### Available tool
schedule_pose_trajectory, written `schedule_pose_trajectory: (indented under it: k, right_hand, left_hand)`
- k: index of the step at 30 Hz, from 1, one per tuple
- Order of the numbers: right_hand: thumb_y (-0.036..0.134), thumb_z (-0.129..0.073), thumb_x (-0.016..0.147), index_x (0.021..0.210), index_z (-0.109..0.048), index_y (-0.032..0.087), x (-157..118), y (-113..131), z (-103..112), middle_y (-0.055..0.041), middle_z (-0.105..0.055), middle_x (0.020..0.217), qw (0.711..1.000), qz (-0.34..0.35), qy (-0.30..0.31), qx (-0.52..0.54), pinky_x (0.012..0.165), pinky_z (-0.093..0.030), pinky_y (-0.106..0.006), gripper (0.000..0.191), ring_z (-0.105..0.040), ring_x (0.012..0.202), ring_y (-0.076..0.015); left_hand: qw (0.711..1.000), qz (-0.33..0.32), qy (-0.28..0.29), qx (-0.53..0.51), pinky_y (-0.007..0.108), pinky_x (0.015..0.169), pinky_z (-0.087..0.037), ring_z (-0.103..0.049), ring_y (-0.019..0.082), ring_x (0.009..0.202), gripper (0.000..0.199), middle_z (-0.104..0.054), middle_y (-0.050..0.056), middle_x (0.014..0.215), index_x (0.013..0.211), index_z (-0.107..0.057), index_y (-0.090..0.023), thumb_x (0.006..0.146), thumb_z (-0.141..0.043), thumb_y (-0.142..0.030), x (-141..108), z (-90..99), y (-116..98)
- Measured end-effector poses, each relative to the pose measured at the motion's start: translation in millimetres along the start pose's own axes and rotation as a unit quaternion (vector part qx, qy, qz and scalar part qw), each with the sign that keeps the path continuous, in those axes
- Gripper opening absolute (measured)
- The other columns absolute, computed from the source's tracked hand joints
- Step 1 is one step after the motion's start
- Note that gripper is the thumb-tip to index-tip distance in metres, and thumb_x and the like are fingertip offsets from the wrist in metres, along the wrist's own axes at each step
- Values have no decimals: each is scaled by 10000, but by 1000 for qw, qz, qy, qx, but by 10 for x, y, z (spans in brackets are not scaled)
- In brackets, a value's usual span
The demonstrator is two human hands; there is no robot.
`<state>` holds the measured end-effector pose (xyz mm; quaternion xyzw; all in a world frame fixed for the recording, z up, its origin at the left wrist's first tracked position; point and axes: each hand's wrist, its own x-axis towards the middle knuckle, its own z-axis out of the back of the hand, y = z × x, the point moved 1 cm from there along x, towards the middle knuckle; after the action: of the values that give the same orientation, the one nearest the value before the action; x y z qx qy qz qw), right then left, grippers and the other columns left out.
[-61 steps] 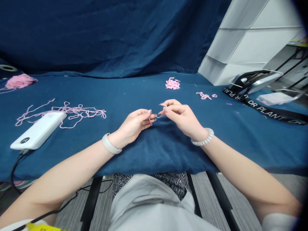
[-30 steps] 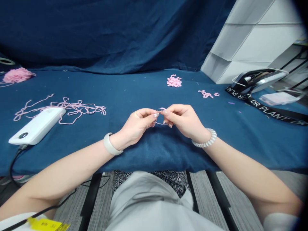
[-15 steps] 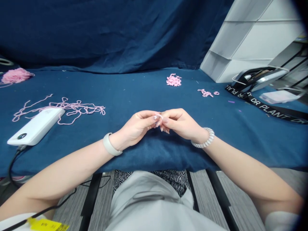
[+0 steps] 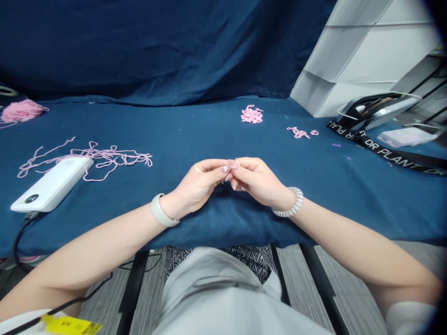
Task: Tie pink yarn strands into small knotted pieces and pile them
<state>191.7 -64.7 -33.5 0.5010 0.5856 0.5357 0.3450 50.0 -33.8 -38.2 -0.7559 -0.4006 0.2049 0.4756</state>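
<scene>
at the bottom of my feed i see the wearer's light grey fabric garment [image 4: 216,298]. beyond it, over the dark blue cloth-covered table [image 4: 195,135], the left hand [image 4: 200,184], in a flat pale grey wristband [image 4: 162,211], meets the right hand [image 4: 254,181]. i read both as pinching, fingertips touching, on a short piece of pale pink yarn [image 4: 233,164]; it is mostly hidden, so i cannot tell its shape. well to the left i have a white rectangular power bank [image 4: 52,184] beside a loose tangle of pink yarn strands [image 4: 104,155]. farther right, a black fabric strap with white lettering [image 4: 387,156] lies near some loose pink yarn bits [image 4: 299,133]; past those sits a small heap of cut pink yarn [image 4: 252,114]. a pink yarn bundle [image 4: 23,110] rests at the far left, stacked white boxes [image 4: 349,58] at the far right.
</scene>
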Motion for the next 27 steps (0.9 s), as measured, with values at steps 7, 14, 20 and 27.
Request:
schedule_pose_trajectory:
  k: [7, 14, 20, 27]
  right_hand:
    - [531, -718, 705, 589, -553, 142, -15, -27, -108, 38, -505, 463, 998, -5, -59, 32, 406, -237, -188, 438, -364, 405, -35]
    - [424, -610, 843, 525, -495, 154, -45, -115, -132, 36, -487, 481, 986, 63, -143, -64, 473, -306, -208, 433, -375, 451, -48]
    - [305, -551, 882, 502, -470, 165, -58, -90, -169, 34, -488, 483, 953, 131, -202, -183, 528, -360, -215, 412, -430, 486, -62]
    - [312, -532, 882, 498, -465, 157, -57, -63, -177, 35, -485, 471, 935, 135, -222, -242, 506, -351, -208, 419, -427, 470, -59]
  left_hand:
    - [999, -14, 36, 4, 250, 668, -471, -587, 107, 611, 138, -650, 10, 621, 668, -734, -177, 744, -757, -289, -13, -53, -19]
    - [1000, -16, 8, 10, 257, 667, -452, -570, 113, 632, 70, -657, 10, 642, 753, -770, -210, 739, -760, -278, -12, -41, 10]
    - [999, -31, 9, 17, 216, 627, -402, -539, 83, 627, 67, -649, 7, 649, 744, -773, -204, 776, -732, -246, -1, -25, 38]
    - [1000, -19, -9, 2, 202, 603, -393, -528, 66, 599, 42, -656, 2, 649, 726, -762, -173, 740, -758, -212, 23, -16, 54]
